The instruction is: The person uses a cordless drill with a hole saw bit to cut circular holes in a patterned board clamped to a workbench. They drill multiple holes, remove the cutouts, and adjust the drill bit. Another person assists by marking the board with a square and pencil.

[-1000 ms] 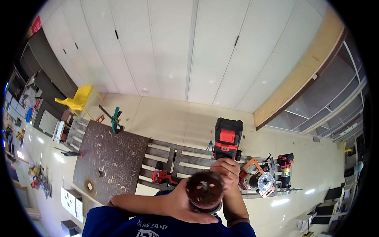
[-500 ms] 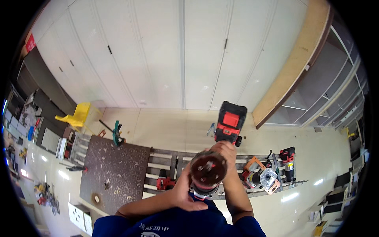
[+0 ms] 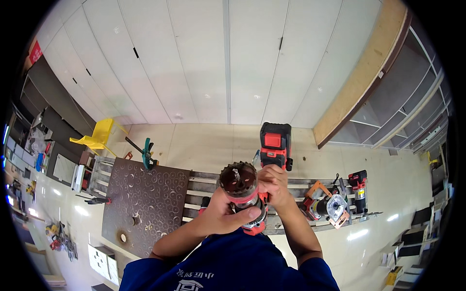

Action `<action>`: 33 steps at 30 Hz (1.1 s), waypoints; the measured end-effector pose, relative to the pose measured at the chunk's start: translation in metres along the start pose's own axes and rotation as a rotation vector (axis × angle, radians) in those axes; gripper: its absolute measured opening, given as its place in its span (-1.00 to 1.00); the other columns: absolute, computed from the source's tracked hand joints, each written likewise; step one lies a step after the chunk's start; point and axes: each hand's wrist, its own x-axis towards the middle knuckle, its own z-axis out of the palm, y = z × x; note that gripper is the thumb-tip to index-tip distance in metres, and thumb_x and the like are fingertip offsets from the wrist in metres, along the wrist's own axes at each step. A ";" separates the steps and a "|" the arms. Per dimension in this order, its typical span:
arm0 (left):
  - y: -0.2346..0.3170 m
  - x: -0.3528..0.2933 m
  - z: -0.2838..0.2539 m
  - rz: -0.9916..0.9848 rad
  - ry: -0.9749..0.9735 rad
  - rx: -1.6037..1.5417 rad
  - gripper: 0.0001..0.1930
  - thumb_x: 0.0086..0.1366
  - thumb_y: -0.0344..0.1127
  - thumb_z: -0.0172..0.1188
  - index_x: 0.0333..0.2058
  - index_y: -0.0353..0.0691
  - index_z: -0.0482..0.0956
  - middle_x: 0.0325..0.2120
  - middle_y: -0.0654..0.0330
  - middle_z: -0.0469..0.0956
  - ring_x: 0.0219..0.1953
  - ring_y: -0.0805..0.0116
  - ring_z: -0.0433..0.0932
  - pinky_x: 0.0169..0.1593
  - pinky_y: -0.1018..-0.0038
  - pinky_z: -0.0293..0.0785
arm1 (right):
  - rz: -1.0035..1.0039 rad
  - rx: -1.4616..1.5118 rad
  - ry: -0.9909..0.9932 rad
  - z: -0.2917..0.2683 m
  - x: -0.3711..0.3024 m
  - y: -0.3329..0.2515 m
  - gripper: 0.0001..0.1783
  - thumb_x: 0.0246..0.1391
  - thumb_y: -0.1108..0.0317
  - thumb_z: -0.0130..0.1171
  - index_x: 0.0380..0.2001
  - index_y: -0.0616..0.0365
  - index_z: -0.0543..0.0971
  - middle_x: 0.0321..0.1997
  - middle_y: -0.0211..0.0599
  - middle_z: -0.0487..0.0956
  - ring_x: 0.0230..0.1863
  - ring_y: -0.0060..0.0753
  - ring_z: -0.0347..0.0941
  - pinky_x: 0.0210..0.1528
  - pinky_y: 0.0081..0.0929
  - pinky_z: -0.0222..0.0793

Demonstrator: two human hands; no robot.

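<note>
A red and black cordless drill (image 3: 275, 154) is held up in front of my chest, its battery pointing away from me. Fitted in its chuck is a toothed hole saw (image 3: 238, 177), open end up, with a twist bit in its centre. My right hand (image 3: 274, 187) is wrapped round the drill's handle. Around the chuck just below the hole saw closes my left hand (image 3: 224, 214), thumb laid across the front. To the left lies a brown patterned board (image 3: 162, 194) with ring-shaped marks and a round hole through it near its near-left corner.
A slatted pallet bench (image 3: 201, 185) runs beneath. On its right stand a trim router (image 3: 330, 207) and another red cordless tool (image 3: 358, 186). A green clamp (image 3: 147, 154) grips the board's far edge; pliers (image 3: 99, 200) are at its left. Beyond are a yellow chair (image 3: 99, 135) and white cabinet doors (image 3: 204, 63).
The drill has turned and shifted slightly left, and the hole saw has tipped away from me, showing its bit and teeth. My left thumb has moved up across the chuck.
</note>
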 end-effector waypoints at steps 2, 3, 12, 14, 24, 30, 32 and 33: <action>0.013 0.003 0.001 -0.105 -0.020 -0.048 -0.50 0.23 -0.17 0.33 0.06 -0.33 0.51 -0.02 0.13 0.53 0.06 0.28 0.44 0.18 0.34 0.27 | -0.010 0.029 0.049 0.001 -0.007 0.000 -0.83 -0.13 0.32 0.21 -0.44 0.08 0.46 -0.40 -0.28 0.59 -0.44 -0.22 0.52 -0.36 -0.32 0.41; 0.016 0.004 0.001 -0.158 -0.030 -0.072 -0.48 0.21 -0.16 0.34 0.07 -0.33 0.50 0.00 0.12 0.52 0.08 0.28 0.43 0.20 0.34 0.26 | -0.016 0.044 0.073 0.000 -0.011 0.000 -0.82 -0.15 0.31 0.22 -0.44 0.07 0.46 -0.40 -0.28 0.59 -0.43 -0.21 0.53 -0.36 -0.32 0.42; 0.008 -0.013 -0.014 -0.110 0.005 -0.125 0.07 -0.02 -0.10 0.57 0.33 -0.31 0.05 0.26 0.06 0.26 0.32 0.27 0.23 0.35 0.27 0.10 | 0.016 0.012 -0.008 -0.005 -0.006 -0.011 -0.68 -0.21 0.32 0.28 -0.33 0.08 0.44 -0.37 -0.30 0.60 -0.43 -0.22 0.52 -0.33 -0.35 0.40; 0.012 -0.002 -0.006 -0.092 -0.009 -0.111 0.08 -0.04 -0.10 0.58 0.33 -0.31 0.06 0.28 0.05 0.24 0.34 0.25 0.21 0.36 0.25 0.09 | -0.022 -0.001 -0.045 -0.005 -0.010 -0.008 -0.68 -0.21 0.32 0.29 -0.32 0.08 0.45 -0.37 -0.30 0.60 -0.43 -0.23 0.52 -0.34 -0.36 0.40; 0.005 0.003 -0.022 -0.111 -0.109 -0.026 -0.01 0.02 -0.01 0.52 0.29 -0.35 0.18 0.27 0.03 0.26 0.34 0.21 0.20 0.38 0.27 0.02 | 0.103 -0.017 -0.019 -0.007 -0.016 -0.012 -0.63 -0.26 0.31 0.32 -0.32 0.10 0.44 -0.37 -0.27 0.61 -0.41 -0.20 0.54 -0.34 -0.35 0.40; 0.014 0.013 -0.018 -0.193 -0.054 -0.070 -0.03 -0.09 -0.22 0.57 0.26 -0.38 0.22 0.29 0.00 0.25 0.30 0.29 0.25 0.34 0.28 0.15 | 0.081 -0.103 -0.097 -0.010 -0.018 -0.016 -0.71 -0.27 0.28 0.28 -0.37 0.05 0.53 -0.38 -0.37 0.60 -0.41 -0.28 0.54 -0.30 -0.38 0.41; 0.005 0.011 -0.022 -0.140 0.054 -0.094 -0.10 0.00 -0.30 0.52 0.27 -0.36 0.22 0.26 0.05 0.30 0.19 0.36 0.37 0.25 0.32 0.30 | 0.122 -0.150 -0.106 -0.010 -0.022 -0.019 -0.72 -0.28 0.25 0.27 -0.39 0.04 0.56 -0.39 -0.38 0.60 -0.41 -0.29 0.54 -0.30 -0.38 0.40; 0.006 0.005 -0.020 -0.315 0.057 -0.279 -0.27 0.11 -0.37 0.44 0.23 -0.34 0.29 0.16 0.09 0.41 0.08 0.41 0.46 0.18 0.38 0.38 | 0.151 -0.166 -0.101 -0.009 -0.025 -0.019 -0.71 -0.28 0.22 0.26 -0.39 0.05 0.58 -0.40 -0.37 0.60 -0.41 -0.29 0.54 -0.29 -0.38 0.40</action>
